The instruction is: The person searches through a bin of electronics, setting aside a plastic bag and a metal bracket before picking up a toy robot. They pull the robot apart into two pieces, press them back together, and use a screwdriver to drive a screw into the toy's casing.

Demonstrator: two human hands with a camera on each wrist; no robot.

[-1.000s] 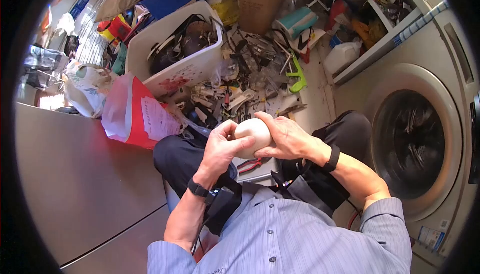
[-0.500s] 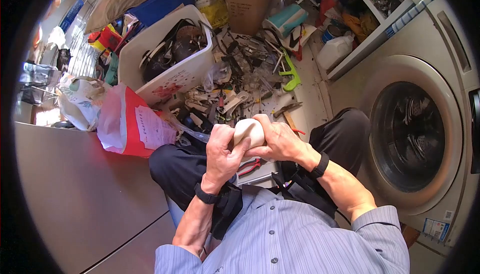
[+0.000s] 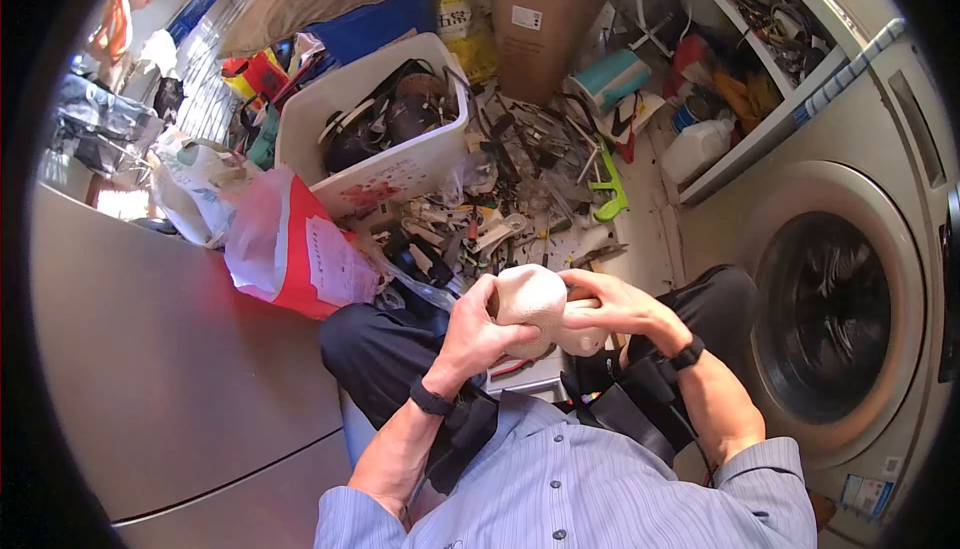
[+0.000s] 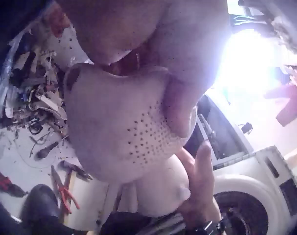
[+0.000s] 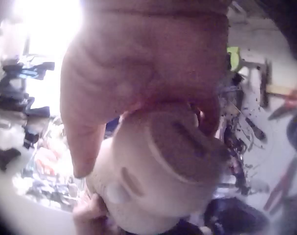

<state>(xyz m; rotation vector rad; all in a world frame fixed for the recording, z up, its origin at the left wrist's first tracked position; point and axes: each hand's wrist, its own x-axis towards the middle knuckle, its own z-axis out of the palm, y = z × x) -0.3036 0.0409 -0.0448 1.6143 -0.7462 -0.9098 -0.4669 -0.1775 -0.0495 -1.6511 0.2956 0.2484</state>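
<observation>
The left hand [image 3: 478, 337] grips a cream, rounded shell [image 3: 530, 299], its thumb across the front. In the left wrist view the shell [image 4: 114, 117] carries rows of small holes, with the fingers of the left hand [image 4: 153, 39] over its top. On its right, the right hand [image 3: 625, 311] holds a smaller rounded part [image 3: 583, 337]. In the right wrist view this part [image 5: 158, 166] shows a slot and a flat end below the right hand [image 5: 143, 58]. The two parts touch; whether they are joined I cannot tell.
Red-handled pliers [image 4: 64, 193] lie on the floor below the hands. Beyond the knees are scattered tools and scraps [image 3: 500, 224], a white bin [image 3: 400, 174], a red and white bag [image 3: 300, 259] and a green tool [image 3: 610, 189]. A washing machine [image 3: 735, 219] stands at the right.
The cream object has been turned, so its smaller part now shows beside the shell. The right fingers have shifted onto that smaller part. The head view has also moved.
</observation>
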